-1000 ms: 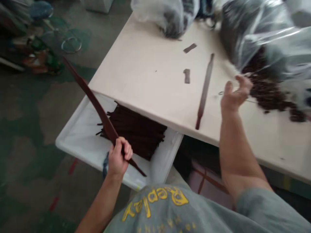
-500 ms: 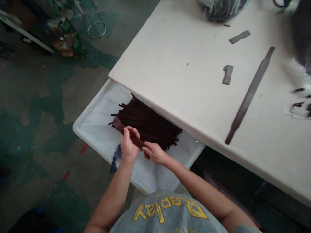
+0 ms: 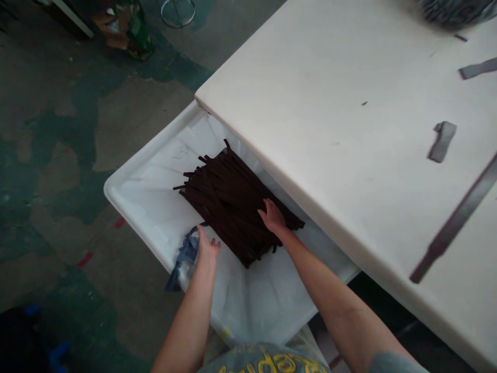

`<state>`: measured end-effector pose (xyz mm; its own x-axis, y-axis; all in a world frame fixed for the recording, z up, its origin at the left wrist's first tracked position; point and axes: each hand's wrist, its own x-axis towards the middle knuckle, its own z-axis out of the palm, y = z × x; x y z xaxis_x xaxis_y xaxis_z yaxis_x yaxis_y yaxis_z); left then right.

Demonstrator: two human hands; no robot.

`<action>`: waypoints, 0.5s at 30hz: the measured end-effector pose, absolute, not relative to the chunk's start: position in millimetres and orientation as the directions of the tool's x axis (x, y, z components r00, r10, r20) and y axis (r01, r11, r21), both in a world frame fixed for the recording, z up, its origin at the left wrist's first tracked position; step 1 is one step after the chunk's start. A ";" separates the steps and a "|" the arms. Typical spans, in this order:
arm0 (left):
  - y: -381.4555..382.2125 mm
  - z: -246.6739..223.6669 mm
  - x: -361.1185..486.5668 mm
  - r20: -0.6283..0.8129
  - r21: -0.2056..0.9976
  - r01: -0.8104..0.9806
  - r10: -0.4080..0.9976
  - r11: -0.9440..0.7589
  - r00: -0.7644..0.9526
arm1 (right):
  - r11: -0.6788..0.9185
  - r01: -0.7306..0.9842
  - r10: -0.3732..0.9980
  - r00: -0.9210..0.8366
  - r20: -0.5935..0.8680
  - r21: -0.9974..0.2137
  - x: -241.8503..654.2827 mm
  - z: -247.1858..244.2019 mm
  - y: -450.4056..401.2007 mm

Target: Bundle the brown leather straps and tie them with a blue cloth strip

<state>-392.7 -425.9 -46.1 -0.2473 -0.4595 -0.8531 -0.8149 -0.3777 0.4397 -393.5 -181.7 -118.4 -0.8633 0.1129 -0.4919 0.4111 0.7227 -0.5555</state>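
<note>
A pile of dark brown strips (image 3: 229, 197), which look like leather straps, lies slantwise in a white plastic tub (image 3: 135, 197). My right hand (image 3: 273, 215) rests on the right part of the pile, thumb apart from the fingers and nothing visibly held. At the pile's near left side, my left hand (image 3: 208, 247) is held over the tub with thumb and fingers spread, empty. Just left of it, a crumpled blue cloth (image 3: 186, 254) hangs over the tub's edge; I cannot tell whether the hand touches it.
The white table (image 3: 310, 93) overhangs the tub's far side. On it lie a long strap (image 3: 458, 223), a short grey-brown piece (image 3: 442, 141), another short piece (image 3: 479, 68) and a plastic-wrapped bundle (image 3: 454, 13). A stool base (image 3: 177, 13) stands on the floor beyond.
Both hands have let go of the brown strap they held, and it now lies on the pile. My right hand has moved onto the pile; my left has opened. The view has shifted left.
</note>
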 end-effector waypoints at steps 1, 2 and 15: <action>-428.3 -51.1 -399.5 -0.842 0.447 -0.801 -0.489 -0.398 -0.227 | 0.730 0.415 0.136 -0.866 -0.481 -0.543 -407.8 -125.5 -180.9; -430.1 -55.5 -405.7 -0.830 0.458 -0.783 -0.519 -0.421 -0.205 | 0.735 0.421 0.155 -0.867 -0.474 -0.531 -421.4 -133.0 -180.3; -415.2 -72.4 -402.8 -0.592 0.760 -0.582 -0.676 -0.289 -0.438 | 0.707 0.530 0.219 -0.794 -0.567 -0.469 -494.6 -216.8 -182.0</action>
